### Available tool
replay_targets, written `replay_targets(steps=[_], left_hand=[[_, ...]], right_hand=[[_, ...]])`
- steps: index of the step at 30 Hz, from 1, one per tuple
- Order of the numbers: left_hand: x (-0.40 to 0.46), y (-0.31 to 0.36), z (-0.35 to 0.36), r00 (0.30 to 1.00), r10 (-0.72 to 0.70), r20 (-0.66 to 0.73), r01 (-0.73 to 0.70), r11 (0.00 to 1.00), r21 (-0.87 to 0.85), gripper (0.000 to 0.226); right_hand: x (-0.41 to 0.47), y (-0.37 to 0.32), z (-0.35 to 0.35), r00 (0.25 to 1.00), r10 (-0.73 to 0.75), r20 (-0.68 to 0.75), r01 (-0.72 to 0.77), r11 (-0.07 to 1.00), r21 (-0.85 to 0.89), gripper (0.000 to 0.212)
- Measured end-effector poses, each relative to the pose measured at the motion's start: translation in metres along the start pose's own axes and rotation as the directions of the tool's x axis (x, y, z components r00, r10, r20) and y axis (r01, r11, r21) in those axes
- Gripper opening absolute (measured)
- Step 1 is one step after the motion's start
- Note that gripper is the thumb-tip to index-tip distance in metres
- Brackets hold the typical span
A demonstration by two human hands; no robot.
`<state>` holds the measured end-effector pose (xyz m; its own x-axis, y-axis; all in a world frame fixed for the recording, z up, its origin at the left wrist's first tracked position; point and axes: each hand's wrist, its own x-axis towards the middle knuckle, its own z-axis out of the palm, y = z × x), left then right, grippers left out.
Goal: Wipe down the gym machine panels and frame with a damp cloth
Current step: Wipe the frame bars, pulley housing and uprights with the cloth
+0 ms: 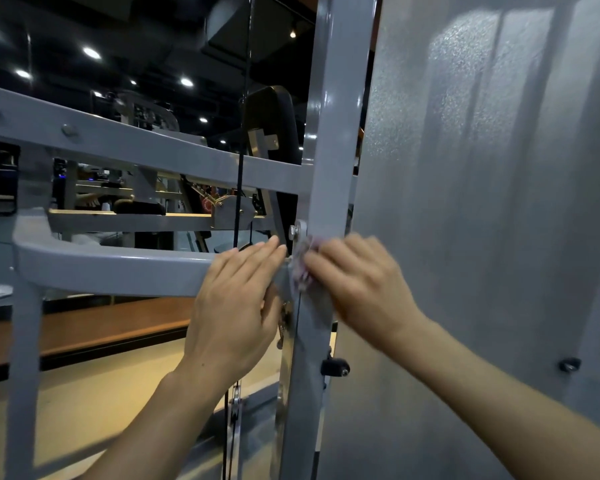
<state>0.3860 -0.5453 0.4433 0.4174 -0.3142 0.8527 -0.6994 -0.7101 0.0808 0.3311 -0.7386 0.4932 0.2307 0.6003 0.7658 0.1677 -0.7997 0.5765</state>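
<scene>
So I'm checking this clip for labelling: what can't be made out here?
- Cloth: head view, blurred by motion and mostly hidden under the right hand; its size and dampness can't be told.
- Right hand's fingers: blurred, grip unclear.
- Upright post: cut off by the top and bottom edges.
- Panel: runs past the right edge.
- Left hand: hides the bar's joint with the post.

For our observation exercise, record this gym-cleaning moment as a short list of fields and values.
setting: gym, grey machine
left hand: fingers straight, resting on the horizontal frame bar
right hand: grips the cloth, blurred
cloth position: on the upright post, just below a bolt
panel: right of the post, textured grey
cable: black, left of the post
</scene>
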Motion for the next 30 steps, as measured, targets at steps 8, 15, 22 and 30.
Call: replay_targets(steps=[8,15,22,30], left_hand=[[0.000,0.000,0.003,1.000,-0.010,-0.026,0.010,1.000,-0.015,0.058],[0.000,-0.001,0.005,0.999,0.012,-0.043,-0.013,1.000,-0.021,0.056],[0.000,0.000,0.005,0.999,-0.013,-0.046,0.010,0.999,-0.044,0.057],[0.000,0.000,0.005,0.998,0.000,-0.059,-0.003,0.999,-0.041,0.056]], right_hand=[[0.033,0.031,-0.012,1.000,0.018,-0.005,-0.019,0.997,-0.073,0.016],[-0.014,-0.016,0.002,0.992,-0.076,0.103,0.072,0.996,0.044,0.029],[0.028,0.025,-0.009,0.999,0.023,0.032,-0.022,1.000,-0.013,0.016],[-0.009,0.001,-0.006,0.973,-0.162,0.164,0.157,0.987,0.042,0.041]])
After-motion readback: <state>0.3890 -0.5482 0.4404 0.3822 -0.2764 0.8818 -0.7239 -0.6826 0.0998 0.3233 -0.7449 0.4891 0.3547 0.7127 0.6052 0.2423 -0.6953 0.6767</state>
